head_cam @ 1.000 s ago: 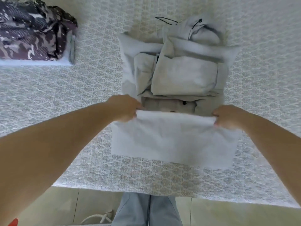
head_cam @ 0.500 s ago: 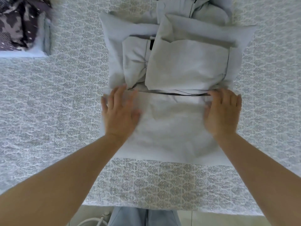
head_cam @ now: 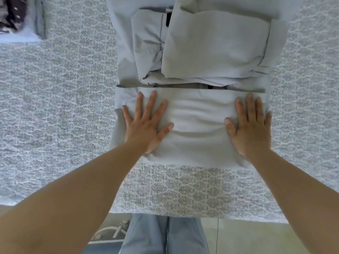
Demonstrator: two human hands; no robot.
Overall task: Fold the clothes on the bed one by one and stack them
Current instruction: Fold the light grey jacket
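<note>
Grey garment, part-folded, on bed.
Left hand and right hand: flat, fingers spread, pressing the folded-up lower panel at its two ends, grasping nothing. Stack at far left.

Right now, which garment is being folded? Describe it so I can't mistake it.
On the patterned bedspread, look at the middle, near the edge closest to the person. The pale grey garment lies there under both flat hands, left hand and right hand. Unlike the dark camouflage pile far left, it is plain.
</note>
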